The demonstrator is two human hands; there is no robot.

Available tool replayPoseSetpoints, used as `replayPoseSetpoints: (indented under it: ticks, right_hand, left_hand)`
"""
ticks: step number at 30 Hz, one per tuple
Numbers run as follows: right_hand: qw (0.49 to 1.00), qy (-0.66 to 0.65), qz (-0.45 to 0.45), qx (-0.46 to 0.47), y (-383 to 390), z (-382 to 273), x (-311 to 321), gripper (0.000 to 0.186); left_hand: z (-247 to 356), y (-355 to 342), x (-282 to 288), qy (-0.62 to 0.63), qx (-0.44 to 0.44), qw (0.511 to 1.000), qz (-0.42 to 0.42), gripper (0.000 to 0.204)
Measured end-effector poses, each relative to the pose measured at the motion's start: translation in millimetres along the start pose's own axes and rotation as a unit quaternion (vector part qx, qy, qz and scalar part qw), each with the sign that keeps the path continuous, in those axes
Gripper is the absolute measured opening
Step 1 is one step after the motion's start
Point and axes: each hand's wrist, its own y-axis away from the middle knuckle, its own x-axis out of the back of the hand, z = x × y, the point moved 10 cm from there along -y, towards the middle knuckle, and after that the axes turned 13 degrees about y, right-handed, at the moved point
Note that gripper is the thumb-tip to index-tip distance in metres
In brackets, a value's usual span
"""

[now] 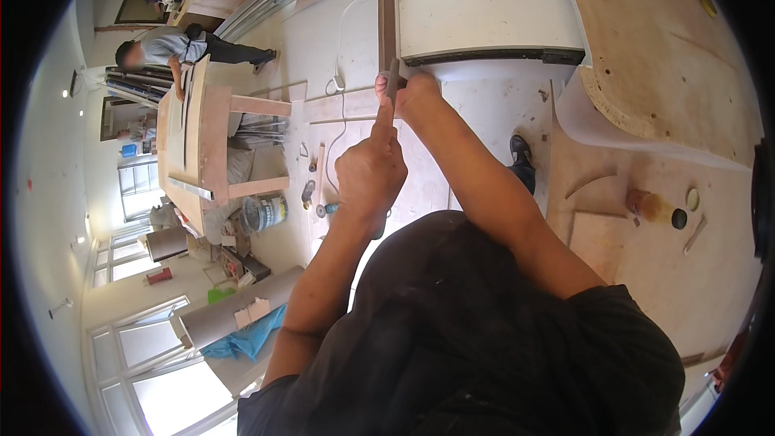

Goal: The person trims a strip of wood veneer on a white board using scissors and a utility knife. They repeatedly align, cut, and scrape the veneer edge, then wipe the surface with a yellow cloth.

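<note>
My left hand [371, 173] is closed round a grey, narrow, flat file [393, 81], with the index finger stretched along it. The file lies against the near end of a long brown strip [388, 8] that runs away from me. At that end my right hand [420, 95] is closed, its fingertips showing on the strip's left side; its palm side is hidden. Just right of the strip lies a white panel [492, 0] with a dark edge [500, 55] facing me.
A plywood piece with a curved edge [662, 64] stands at right, above a board holding a jar [646, 206]. Left are a white cord with a socket [337, 82], floor tools [308, 192], a bucket [264, 212] and a wooden workbench [211, 105], where a person [173, 47] leans.
</note>
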Motion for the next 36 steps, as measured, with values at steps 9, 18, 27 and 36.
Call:
replayPoseSetpoints:
  ticks: [9, 18, 27, 36]
  right_hand:
    - [0.999, -0.053, -0.007, -0.006, 3.6, 0.3, -2.1, 0.033]
    - [0.999, -0.028, 0.022, 0.013, -14.4, -4.2, 6.1, 0.034]
    - [0.998, -0.043, 0.038, 0.010, 3.7, 0.9, 3.7, 0.037]
    - [0.999, -0.035, -0.002, 0.016, -19.2, -4.1, 2.4, 0.044]
  left_hand:
    - [-17.9, -42.0, 9.9, -0.046, 0.029, 0.998, 0.027, 0.043]
    - [-11.6, -17.3, -17.3, -0.048, 0.042, 0.997, -0.032, 0.048]
    - [-6.6, -6.9, -10.9, -0.040, 0.055, 0.997, -0.043, 0.045]
    - [-9.6, -29.4, -14.4, -0.039, 0.028, 0.999, -0.018, 0.046]
